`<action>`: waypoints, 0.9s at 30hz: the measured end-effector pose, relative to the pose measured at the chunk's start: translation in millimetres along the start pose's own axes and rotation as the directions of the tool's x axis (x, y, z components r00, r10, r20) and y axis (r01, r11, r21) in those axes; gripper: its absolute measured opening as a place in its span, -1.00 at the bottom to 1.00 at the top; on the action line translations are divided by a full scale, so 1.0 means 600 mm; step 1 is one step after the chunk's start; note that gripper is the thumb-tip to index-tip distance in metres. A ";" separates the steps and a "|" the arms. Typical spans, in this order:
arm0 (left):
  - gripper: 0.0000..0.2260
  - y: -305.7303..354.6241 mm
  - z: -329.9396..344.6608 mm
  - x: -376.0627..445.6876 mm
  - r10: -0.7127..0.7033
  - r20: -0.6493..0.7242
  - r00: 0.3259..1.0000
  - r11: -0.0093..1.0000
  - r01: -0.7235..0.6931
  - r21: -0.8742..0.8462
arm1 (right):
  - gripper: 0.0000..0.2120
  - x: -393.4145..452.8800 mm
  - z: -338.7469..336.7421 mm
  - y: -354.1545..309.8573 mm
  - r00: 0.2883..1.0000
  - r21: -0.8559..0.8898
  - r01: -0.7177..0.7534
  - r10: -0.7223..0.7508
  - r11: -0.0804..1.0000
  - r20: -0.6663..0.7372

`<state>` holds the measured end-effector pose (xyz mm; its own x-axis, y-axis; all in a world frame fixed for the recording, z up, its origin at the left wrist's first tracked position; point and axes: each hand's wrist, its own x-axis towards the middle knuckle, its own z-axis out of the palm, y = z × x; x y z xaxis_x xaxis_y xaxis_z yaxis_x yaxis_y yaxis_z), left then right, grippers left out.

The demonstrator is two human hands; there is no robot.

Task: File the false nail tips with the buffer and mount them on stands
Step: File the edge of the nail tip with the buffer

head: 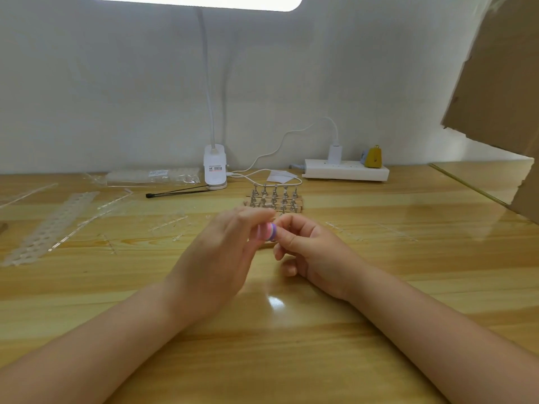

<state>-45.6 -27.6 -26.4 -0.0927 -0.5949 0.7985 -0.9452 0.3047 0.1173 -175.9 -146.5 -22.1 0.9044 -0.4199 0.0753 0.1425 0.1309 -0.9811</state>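
Holding the buffer (269,231) between both hands, at the centre of the frame above the wooden table (291,330).

I see the small buffer, pink and purple in stripes, held by the fingers of the left hand (217,258), which are nearly straight and blurred. The right hand (309,252) has its fingers curled and pinches next to the buffer; if a nail tip is between them, it is too small for me to tell. Just behind the hands, the metal stands (274,198) are in rows on a wooden base. In the left of the frame lie clear strips of nail tips (43,228). Further back stand a white clip lamp (215,167) and a white power strip (347,170); brown cardboard (495,77) fills the upper right.
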 end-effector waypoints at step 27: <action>-0.47 -0.005 0.005 -0.016 -0.276 0.121 0.953 0.960 0.279 -0.008 | -0.91 0.001 -0.011 -0.007 0.996 0.111 -0.069 0.074 0.991 -0.047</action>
<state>-42.8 -24.7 -36.2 0.1349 -0.7415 0.6572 -0.9308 0.1325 0.3405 -178.4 -153.1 -19.4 0.8928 -0.4504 -0.0061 0.1237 0.2581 -0.9582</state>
